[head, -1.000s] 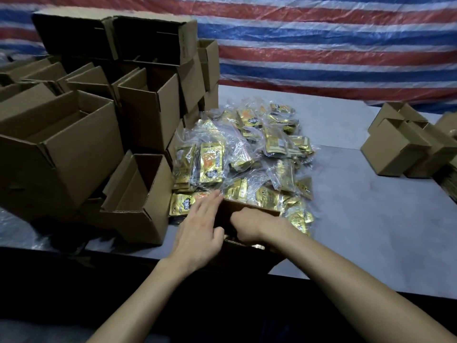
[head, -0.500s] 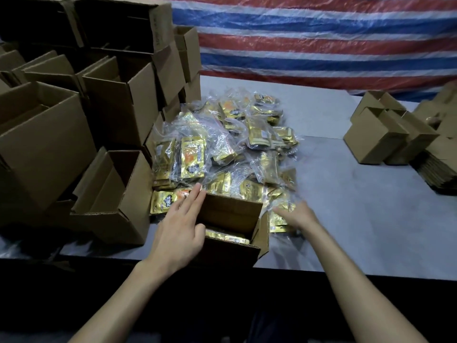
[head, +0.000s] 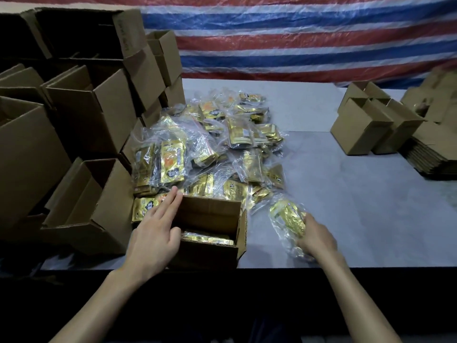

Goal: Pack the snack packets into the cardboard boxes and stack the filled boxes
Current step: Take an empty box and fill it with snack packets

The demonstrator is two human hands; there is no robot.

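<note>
Box was noted at the near edge of the table, at 6 o'clock from the pile of packets. It stood open, with gold packets already lying inside.

Left hand was laid flat against the box's 9 o'clock wall, fingers straight, nothing gripped. Right hand, well apart at 3 o'clock of the box, was closed round a clear bag of packets, held low at the table.

Risks judged:
- The slick bag could be dropped if lifted by one end.
- It could be snagged on the raised 3 o'clock flap.
- The box, set so near the edge, could be pushed off if pressed hard.
</note>
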